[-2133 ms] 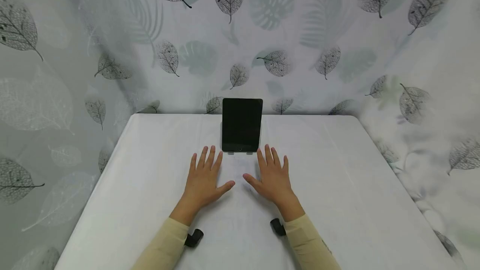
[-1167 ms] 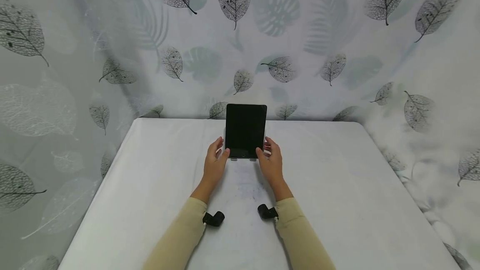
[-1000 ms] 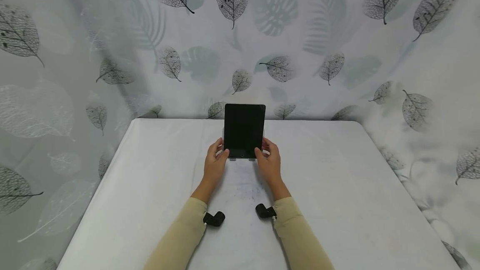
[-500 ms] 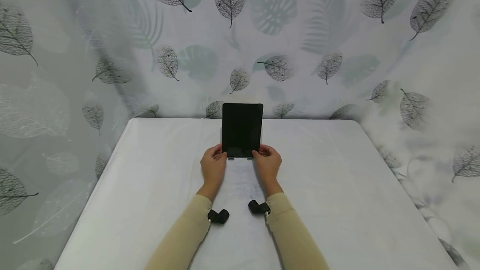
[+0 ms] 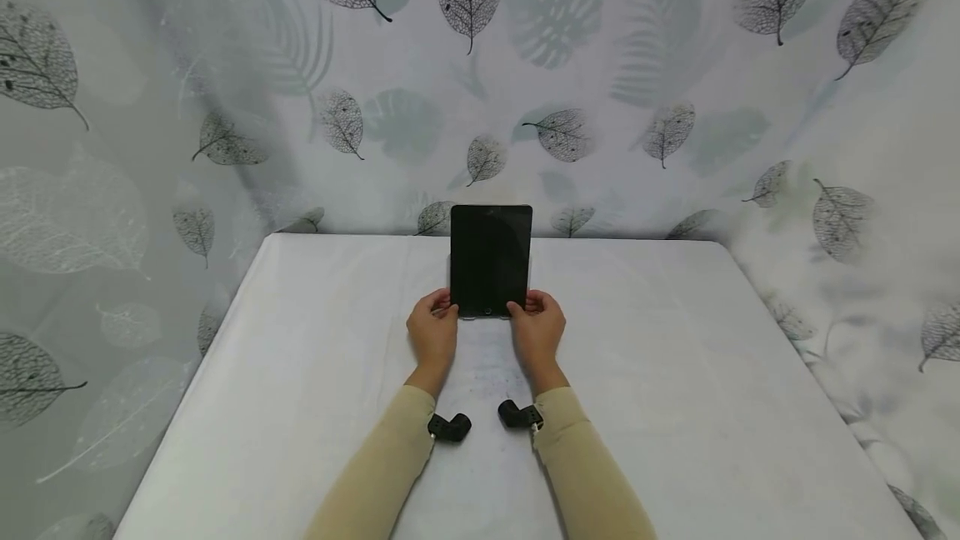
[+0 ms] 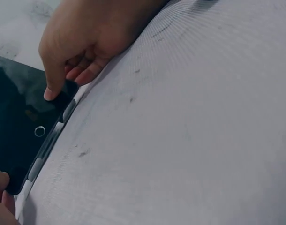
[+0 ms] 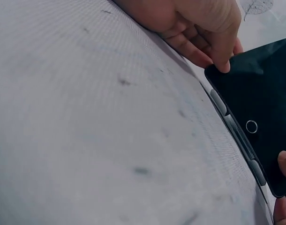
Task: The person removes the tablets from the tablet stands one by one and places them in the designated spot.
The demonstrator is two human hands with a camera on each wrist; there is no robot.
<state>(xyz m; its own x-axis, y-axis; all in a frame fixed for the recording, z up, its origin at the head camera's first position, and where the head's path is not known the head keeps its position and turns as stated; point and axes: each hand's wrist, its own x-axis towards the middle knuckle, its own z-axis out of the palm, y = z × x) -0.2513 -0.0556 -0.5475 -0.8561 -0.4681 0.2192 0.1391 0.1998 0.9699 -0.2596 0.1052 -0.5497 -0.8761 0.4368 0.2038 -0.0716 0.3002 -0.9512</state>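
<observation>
A black tablet [image 5: 491, 261] leans upright on a stand at the table's back edge, screen dark, home button at the bottom. The stand's two grey lips [image 7: 219, 102] show along its lower edge in both wrist views; the rest is hidden behind it. My left hand [image 5: 432, 336] pinches the lower left corner, thumb on the front and fingers curled behind. On the lower right corner my right hand [image 5: 538, 332] has the same grip. The left wrist view has the right hand [image 6: 82, 40] at the top; the right wrist view has the left hand [image 7: 199, 26] there.
A white cloth covers the table [image 5: 675, 382], with small dark smudges in front of the tablet. Behind and at both sides hangs a leaf-patterned curtain [image 5: 562, 65]. Black wrist cameras [image 5: 450, 427] sit on the inner sides of both wrists.
Both hands lay spread before the tablet, then moved to its sides and took hold of it. Their grips have since slid down to the lower corners. The stand's lips show less in the head view.
</observation>
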